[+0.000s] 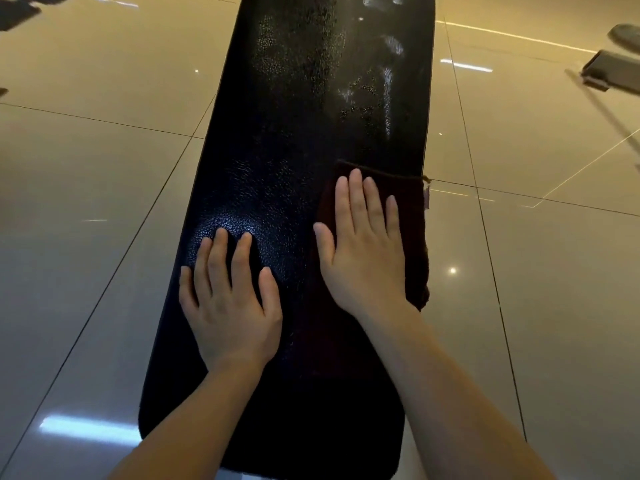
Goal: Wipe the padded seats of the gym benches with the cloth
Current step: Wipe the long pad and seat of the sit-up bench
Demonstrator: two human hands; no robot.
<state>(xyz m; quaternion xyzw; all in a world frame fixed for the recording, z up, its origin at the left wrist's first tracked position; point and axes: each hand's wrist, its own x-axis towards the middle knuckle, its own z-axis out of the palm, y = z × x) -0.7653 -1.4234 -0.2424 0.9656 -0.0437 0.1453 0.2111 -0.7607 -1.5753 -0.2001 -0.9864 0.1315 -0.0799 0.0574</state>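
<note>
Head cam looks straight down at the right hand (363,247), fingers flat and together, pressing a dark brown cloth (412,244) onto the right side of the black padded seat (277,150). The left hand (228,292) is just beside it on the bare vinyl, fingers spread and relaxed, holding nothing, I'd guess just bracing.

What could go wrong: the cloth already hangs a bit past the seat's right edge, out beyond the little finger. Since it's only pinned by a flat palm and not gripped, a stroke toward that side could drag it off the edge, and it might bunch up or drop to the floor (554,306). A flat press also tends to skate over wet vinyl, so it could smear instead of lifting. Ahead of the fingertips, further up the seat, there are pale streaks and beads (388,84), probably spray or moisture, hard to say in this light. That stretch looks unwiped, so most of the pad is likely left to do.

Further out: glossy tiled floor on both sides of the seat. Far off past the right hand, upper right, there's a grey flat thing on a long bar (602,69), maybe a mop or machine part. Nothing sits on the seat ahead of the cloth, so the path up the pad is open.
</note>
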